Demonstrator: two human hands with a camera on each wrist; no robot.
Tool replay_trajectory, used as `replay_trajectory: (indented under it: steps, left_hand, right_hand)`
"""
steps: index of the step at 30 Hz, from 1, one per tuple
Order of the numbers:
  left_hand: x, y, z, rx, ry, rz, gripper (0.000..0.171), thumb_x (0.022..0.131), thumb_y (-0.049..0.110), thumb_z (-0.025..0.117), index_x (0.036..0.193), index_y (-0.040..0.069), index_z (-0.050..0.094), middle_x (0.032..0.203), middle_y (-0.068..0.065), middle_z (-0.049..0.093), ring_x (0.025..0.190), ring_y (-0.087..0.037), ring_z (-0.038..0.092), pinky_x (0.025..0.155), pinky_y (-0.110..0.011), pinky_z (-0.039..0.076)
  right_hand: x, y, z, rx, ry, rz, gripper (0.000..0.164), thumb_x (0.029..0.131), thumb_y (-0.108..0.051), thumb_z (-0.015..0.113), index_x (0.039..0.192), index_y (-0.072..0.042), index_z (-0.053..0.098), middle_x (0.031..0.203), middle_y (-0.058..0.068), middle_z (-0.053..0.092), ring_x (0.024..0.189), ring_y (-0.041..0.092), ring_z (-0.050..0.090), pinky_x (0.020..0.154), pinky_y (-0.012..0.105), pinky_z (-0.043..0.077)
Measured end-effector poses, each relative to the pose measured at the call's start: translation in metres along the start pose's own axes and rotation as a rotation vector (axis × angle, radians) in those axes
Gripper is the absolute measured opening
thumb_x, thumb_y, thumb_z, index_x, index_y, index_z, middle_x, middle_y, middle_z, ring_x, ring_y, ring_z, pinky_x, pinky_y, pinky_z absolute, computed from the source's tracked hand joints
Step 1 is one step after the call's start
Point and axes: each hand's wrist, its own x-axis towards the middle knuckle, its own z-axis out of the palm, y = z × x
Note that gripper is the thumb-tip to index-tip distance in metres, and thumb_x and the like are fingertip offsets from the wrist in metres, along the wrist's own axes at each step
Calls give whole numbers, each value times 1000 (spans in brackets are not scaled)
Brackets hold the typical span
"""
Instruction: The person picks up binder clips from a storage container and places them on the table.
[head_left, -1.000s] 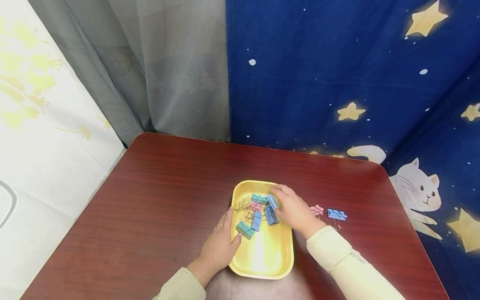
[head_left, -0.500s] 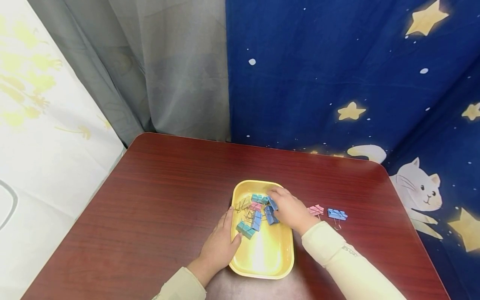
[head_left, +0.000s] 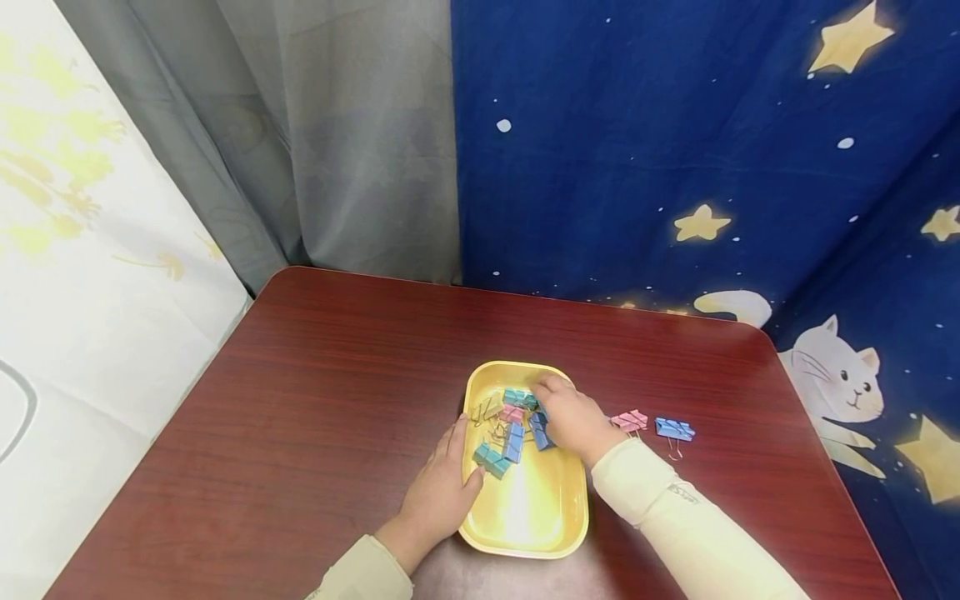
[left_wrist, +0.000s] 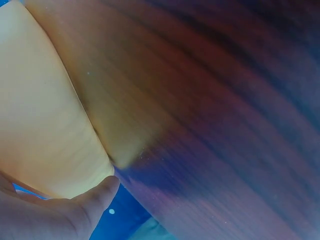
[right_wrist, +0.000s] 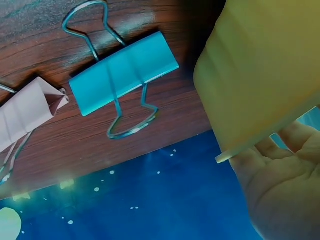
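My left hand holds the left side of a yellow tray, thumb over the rim and fingers along the outer wall. Over the right rim reaches my right hand, its fingers at a light blue binder clip that they mostly cover. Several more clips lie in the tray: a teal one near my left thumb, a blue one, a darker blue one, a pink one, another teal one and a yellowish one.
Right of the tray on the red-brown table, a pink clip and a blue clip lie in a row. A blue clip close to the tray is partly hidden by my right wrist. Curtains hang behind the table.
My right hand has moved a little left, farther into the tray, and covers more of the light blue clip. A blue clip now peeks out beside that wrist. My left hand has stayed put.
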Motion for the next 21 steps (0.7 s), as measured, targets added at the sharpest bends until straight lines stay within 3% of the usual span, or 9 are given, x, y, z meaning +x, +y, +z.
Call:
replay_trajectory:
  steps: [12, 21]
  left_hand:
    - [1, -2, 2, 2, 18, 3, 75, 92, 25, 60, 152, 2, 22, 149, -24, 36, 134, -39, 40, 104, -54, 38]
    - [0, 0, -1, -14, 20, 23, 74, 92, 22, 61, 151, -1, 23, 148, -26, 35, 135, -41, 38, 105, -54, 37]
  right_hand:
    - [5, -1, 7, -88, -13, -37, 41, 83, 8, 62, 124, 5, 60, 132, 21, 53, 125, 33, 48, 94, 46, 49]
    - [9, 2, 13, -153, -23, -83, 33, 88, 9, 53, 119, 4, 62, 128, 18, 55, 121, 35, 51, 98, 46, 46]
